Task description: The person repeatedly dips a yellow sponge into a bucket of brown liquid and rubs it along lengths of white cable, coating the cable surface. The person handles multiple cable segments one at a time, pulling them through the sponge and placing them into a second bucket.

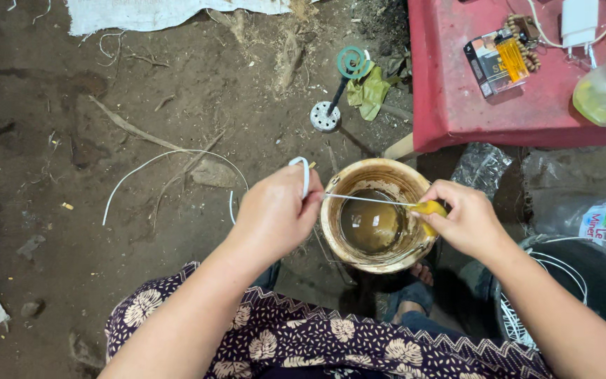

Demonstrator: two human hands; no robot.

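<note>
Bare, littered earth lies underfoot. A thin white strip point(366, 200) is pinched taut across a stained round bowl of brown liquid point(378, 214), gripped by the closed left hand point(275, 214), while the right hand point(461, 221) is clamped on a yellow pad point(429, 209). If tilted, liquid could be spilled. A red plastic table point(457, 84) stands beyond.

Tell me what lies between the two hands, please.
In the head view, a thin white strip stretches from the left hand to the right hand, over a stained bowl of brown liquid.
</note>
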